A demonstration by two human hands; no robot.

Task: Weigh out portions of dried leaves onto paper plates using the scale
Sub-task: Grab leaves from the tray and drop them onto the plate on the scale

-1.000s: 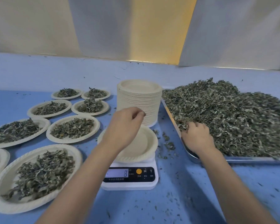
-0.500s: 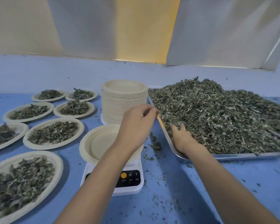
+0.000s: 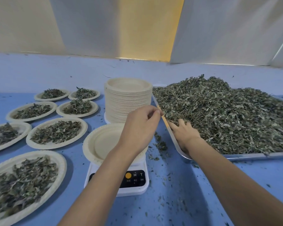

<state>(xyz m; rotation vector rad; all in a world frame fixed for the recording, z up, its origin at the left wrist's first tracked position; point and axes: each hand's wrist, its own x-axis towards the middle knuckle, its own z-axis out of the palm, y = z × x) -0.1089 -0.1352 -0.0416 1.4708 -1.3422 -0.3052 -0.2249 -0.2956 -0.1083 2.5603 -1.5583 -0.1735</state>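
Note:
An empty paper plate (image 3: 103,144) rests on the white scale (image 3: 134,185) at the centre. My forearm hides the scale's display. My left hand (image 3: 137,128) hovers above the plate's right side, its fingers loosely curled with nothing visible in them, close to the tray's left rim. My right hand (image 3: 184,132) lies palm down with fingers spread, pushed into the near-left edge of the big heap of dried leaves (image 3: 227,115) on the metal tray (image 3: 252,155).
A tall stack of paper plates (image 3: 128,98) stands behind the scale. Several filled plates (image 3: 55,132) cover the blue table on the left. Loose leaf crumbs (image 3: 160,144) lie between scale and tray. A wall rises behind the table.
My left hand has moved right from above the plate toward the tray's rim. My right hand has opened and pushed further into the leaves. The view has shifted.

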